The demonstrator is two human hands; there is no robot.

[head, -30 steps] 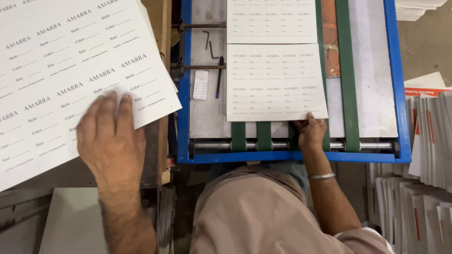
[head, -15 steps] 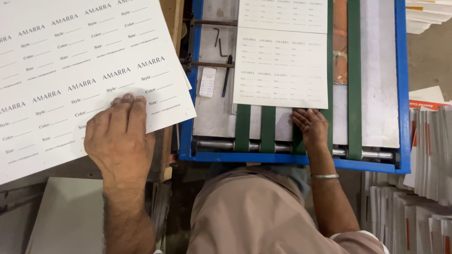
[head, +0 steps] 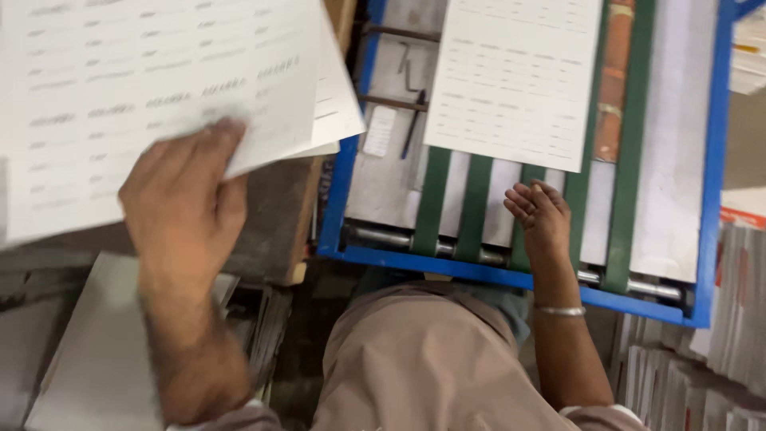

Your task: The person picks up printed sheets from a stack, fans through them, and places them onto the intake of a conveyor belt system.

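Observation:
My left hand (head: 183, 199) grips the lower edge of a large white printed sheet (head: 144, 96) and holds it lifted and tilted at the upper left; the sheet is blurred. More sheets of the pile (head: 335, 112) show under it. My right hand (head: 544, 219), with a thin metal bangle on the wrist, rests with loosely curled fingers on the green belts (head: 435, 199) of a blue-framed conveyor (head: 710, 160). It lies just below the near edge of another printed sheet (head: 511, 80) on the belts and holds nothing.
A steel roller (head: 383, 237) runs along the conveyor's near end. A pen and small metal tools (head: 411, 72) lie on its grey plate. Stacks of paper (head: 734, 319) stand at the right. A white board (head: 88, 359) lies at the lower left beside a wooden bench (head: 271, 207).
My left hand has taken hold of the top sheet and lifted it off the pile. The sheet on the belts has travelled away from my right hand, which has drawn back slightly.

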